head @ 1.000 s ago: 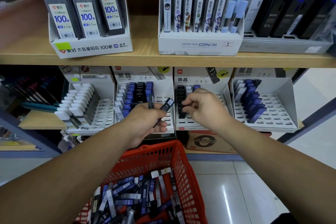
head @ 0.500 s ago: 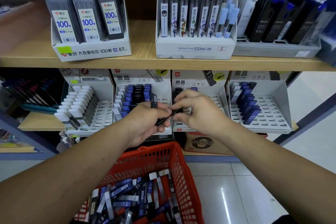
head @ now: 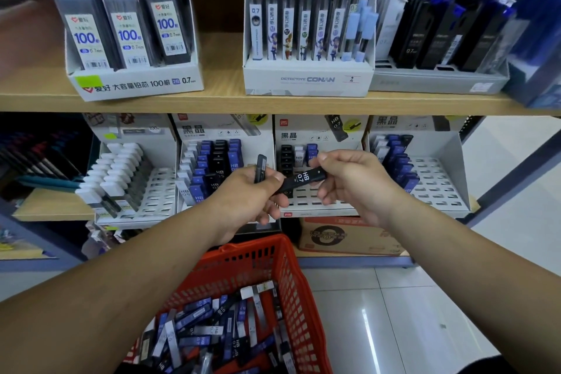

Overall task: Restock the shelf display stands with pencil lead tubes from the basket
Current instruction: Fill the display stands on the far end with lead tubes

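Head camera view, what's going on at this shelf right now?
A person is restocking pencil lead. The right hand pinches a black HB 0.7 tube, its other end at the left hand, which also grips a second dark tube upright. Both hands hover before a partly filled display stand on the lower shelf. Below sits a red basket of loose tubes.

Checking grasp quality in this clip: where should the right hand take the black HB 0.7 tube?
Pinch the black HB 0.7 tube at its upper-right end, coming from the right: it lies slanted, its lower-left end wrapped in the left hand, leaving only that end for the right hand.
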### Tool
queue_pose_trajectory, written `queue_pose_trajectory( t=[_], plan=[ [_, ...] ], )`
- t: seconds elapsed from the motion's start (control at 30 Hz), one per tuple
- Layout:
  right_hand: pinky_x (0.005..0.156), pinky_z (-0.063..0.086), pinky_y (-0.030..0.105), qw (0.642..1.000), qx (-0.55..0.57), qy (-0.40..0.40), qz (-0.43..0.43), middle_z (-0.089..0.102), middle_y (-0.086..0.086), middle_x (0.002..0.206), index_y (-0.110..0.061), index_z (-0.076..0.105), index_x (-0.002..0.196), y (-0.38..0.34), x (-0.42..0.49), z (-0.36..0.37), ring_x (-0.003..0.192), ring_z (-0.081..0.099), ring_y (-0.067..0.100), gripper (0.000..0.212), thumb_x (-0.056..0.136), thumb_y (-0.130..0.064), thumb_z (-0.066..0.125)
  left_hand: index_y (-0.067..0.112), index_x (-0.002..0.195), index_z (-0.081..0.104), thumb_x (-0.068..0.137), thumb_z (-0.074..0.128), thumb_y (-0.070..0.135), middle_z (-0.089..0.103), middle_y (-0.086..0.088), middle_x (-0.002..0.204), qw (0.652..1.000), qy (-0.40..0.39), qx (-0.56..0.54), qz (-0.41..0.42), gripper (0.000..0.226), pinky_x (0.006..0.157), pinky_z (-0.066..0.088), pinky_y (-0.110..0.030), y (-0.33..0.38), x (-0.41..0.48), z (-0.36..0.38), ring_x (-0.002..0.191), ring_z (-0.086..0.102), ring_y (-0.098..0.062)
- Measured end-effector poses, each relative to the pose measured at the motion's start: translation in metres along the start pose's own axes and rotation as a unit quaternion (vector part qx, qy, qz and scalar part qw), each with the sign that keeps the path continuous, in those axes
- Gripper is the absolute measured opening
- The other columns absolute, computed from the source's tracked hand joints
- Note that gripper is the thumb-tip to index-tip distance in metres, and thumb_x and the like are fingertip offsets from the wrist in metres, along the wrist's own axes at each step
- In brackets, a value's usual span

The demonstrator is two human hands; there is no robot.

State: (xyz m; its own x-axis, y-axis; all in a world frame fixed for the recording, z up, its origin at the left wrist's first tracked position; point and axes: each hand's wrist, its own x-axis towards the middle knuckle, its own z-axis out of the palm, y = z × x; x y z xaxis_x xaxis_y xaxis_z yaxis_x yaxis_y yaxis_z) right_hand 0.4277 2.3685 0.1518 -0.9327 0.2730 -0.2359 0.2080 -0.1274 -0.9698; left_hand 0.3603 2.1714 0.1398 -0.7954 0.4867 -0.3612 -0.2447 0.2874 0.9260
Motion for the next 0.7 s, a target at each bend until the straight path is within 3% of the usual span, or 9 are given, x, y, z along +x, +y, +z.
queue_pose_trajectory(
  t=[0.13,0.23,0.3,0.4,0.47,0.6,0.7],
  plan=[
    [0.066,0.061,0.037,0.999,0.03,-0.03,0.002,0.071,0.009,0.082,-0.001,0.072,0.11,-0.002,-0.002,0.002,0.065,0.067,0.024,0.022,0.088,-0.001,0.076,0.012,0.122,0.056,0.108,0.054,0.033,0.078,-0.018,0.093,1.0,-0.015,0.003,-0.02,0.026,0.051,0.047,-0.03,0.0,-0.003,0.002,0.063,0.065,-0.021],
    [0.067,0.062,0.034,1.0,0.014,0.015,-0.009,0.07,0.017,0.09,-0.003,0.07,0.112,-0.001,-0.001,0.003,0.07,0.07,0.025,0.029,0.086,0.004,0.078,0.013,0.118,0.06,0.107,0.056,0.034,0.076,-0.015,0.103,0.999,-0.022,0.046,-0.014,0.024,0.052,0.051,-0.031,-0.002,-0.005,0.003,0.068,0.069,-0.019],
    [0.067,0.063,0.034,0.998,-0.03,0.057,-0.028,0.07,0.019,0.092,-0.004,0.068,0.11,-0.003,-0.002,-0.002,0.069,0.072,0.026,0.029,0.084,0.004,0.08,0.012,0.112,0.064,0.105,0.058,0.033,0.072,-0.009,0.091,0.992,0.005,0.123,0.002,0.023,0.049,0.05,-0.029,-0.005,-0.004,0.003,0.061,0.065,-0.016],
    [0.067,0.063,0.034,0.989,-0.111,0.072,-0.067,0.068,0.017,0.082,-0.004,0.067,0.101,-0.006,-0.01,-0.014,0.065,0.071,0.021,0.021,0.085,0.003,0.079,0.009,0.108,0.065,0.103,0.061,0.037,0.045,-0.003,0.062,0.989,0.02,0.145,-0.003,0.028,0.041,0.037,-0.023,-0.002,-0.002,0.004,0.043,0.041,-0.014],
    [0.064,0.061,0.033,0.985,-0.138,0.067,-0.08,0.067,0.015,0.082,-0.005,0.067,0.1,-0.006,-0.017,-0.021,0.064,0.069,0.02,0.017,0.088,0.002,0.077,0.014,0.107,0.065,0.1,0.063,0.047,0.036,0.0,0.061,0.99,-0.002,0.143,-0.012,0.034,0.042,0.032,-0.022,0.008,-0.005,0.014,0.041,0.034,-0.012],
    [0.054,0.052,0.026,0.972,-0.184,0.087,-0.114,0.064,0.009,0.083,-0.014,0.066,0.096,-0.008,-0.033,-0.051,0.062,0.063,0.019,0.016,0.092,0.001,0.071,0.026,0.106,0.061,0.095,0.051,0.071,0.038,0.0,0.065,0.987,-0.058,0.143,-0.038,0.047,0.045,0.03,-0.023,0.023,-0.006,0.051,0.047,0.035,-0.013],
    [0.056,0.046,0.028,0.961,-0.187,0.157,-0.131,0.06,0.01,0.082,-0.017,0.063,0.091,-0.009,-0.041,-0.089,0.061,0.054,0.019,0.019,0.093,0.001,0.069,0.018,0.104,0.057,0.104,0.046,0.051,0.04,0.0,0.064,0.991,-0.072,0.101,-0.039,0.034,0.046,0.029,-0.024,0.026,0.003,0.085,0.043,0.035,-0.014]
  ],
)
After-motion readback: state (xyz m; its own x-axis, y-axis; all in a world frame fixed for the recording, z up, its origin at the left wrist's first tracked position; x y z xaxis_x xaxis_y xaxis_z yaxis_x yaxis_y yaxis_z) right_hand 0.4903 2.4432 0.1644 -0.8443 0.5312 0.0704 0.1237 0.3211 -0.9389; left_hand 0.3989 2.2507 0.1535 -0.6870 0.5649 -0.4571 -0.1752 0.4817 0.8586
